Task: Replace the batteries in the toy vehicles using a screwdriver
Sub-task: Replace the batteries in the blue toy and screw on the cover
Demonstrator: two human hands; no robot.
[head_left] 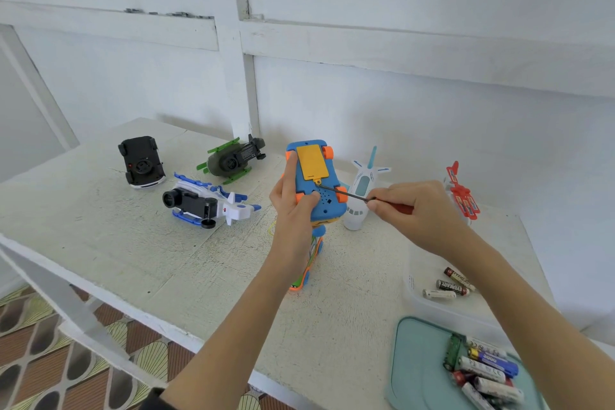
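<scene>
1. blue toy car is held upside down above the white table, its underside with the yellow battery cover and orange wheels facing the camera
2. left hand grips the car from the left side, fingers curled along its edge and thumb pressed on the lower underside
3. right hand pinches a red-handled screwdriver; its dark shaft reaches left, with the tip at the small tab at the bottom of the yellow cover
4. another colourful toy lies on the table just below the held car, partly hidden by the left forearm
5. on the table's left part lie a black toy car, a green and grey helicopter and a white and blue helicopter, all turned over
6. white toy plane sits just behind the screwdriver, and a red toy lies beyond the right hand
7. clear tub near the right forearm holds three batteries; a teal lid at the near right corner carries a heap of mixed batteries
</scene>
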